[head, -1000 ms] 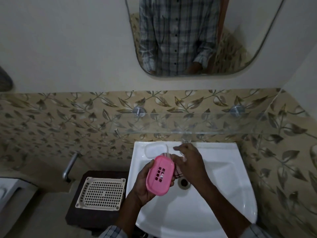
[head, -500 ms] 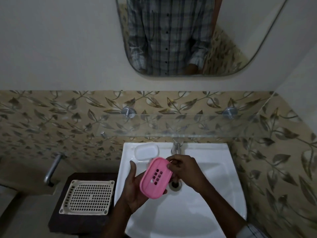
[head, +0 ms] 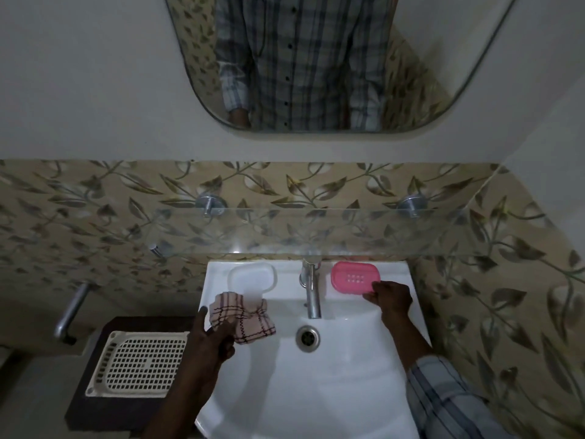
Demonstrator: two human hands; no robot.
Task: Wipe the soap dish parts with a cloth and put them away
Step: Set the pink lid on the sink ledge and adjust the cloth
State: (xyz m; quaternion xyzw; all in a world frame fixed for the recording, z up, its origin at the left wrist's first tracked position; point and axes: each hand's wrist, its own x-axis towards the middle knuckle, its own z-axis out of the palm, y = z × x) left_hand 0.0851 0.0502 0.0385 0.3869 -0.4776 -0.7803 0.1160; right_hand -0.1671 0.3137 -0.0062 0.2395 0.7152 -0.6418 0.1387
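- Bathroom wall of leaf-patterned tiles behind a white sink; a mirror hangs above it and a glass shelf runs between the two.
- Pink part: one, a rounded rectangle with small holes in rows at its middle. It lies flat on the sink's back ledge, right of the tap.
- White part: one, the same rounded shape, pale and plain. It lies on the back ledge left of the tap, well apart from the pink part.
- Cloth: one, beige with dark check lines, bunched up over the sink's left edge.
- Left hand grips the cloth, and one finger points straight past it.
- Right hand pinches the pink part's near right corner with curled fingers.
- Other counts: one drain, two shelf brackets, and one cream grid tray on a dark stand left of the sink.
- Cloth covers the white part's near edge.
- Dim light blurs the white part's inside.
- Mirror shows only a checked shirt, cut off at the top.
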